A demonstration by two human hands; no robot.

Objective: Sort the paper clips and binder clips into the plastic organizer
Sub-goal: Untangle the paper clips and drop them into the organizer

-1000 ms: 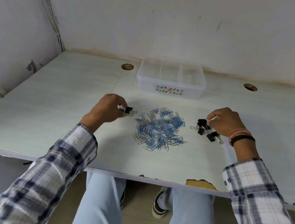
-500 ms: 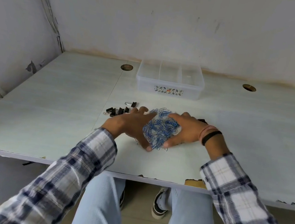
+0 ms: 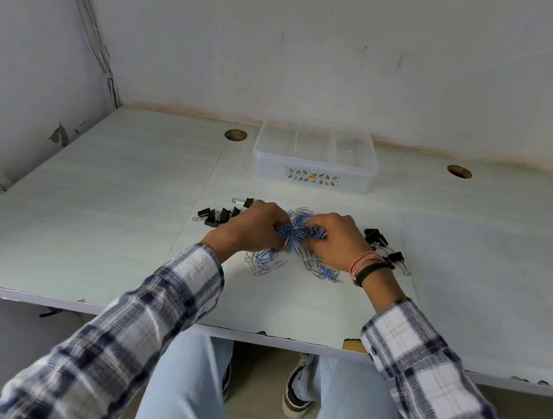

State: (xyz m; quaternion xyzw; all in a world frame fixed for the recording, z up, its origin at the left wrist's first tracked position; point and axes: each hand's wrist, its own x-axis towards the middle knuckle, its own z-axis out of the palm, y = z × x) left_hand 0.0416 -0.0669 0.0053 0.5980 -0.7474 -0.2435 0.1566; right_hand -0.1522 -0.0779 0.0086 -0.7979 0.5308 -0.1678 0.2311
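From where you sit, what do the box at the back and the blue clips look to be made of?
The box looks like clear, slightly frosted plastic: its dividers show through the walls. The blue clips look like thin bent wire with a blue coating, probably metal underneath, though the coating hides it; some uncoated silvery clips lie below them.

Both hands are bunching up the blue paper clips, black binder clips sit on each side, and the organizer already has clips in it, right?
Not quite: the head view shows the organizer empty. The rest holds: both hands, left and right, gather the paper clips, with binder clips left and right.
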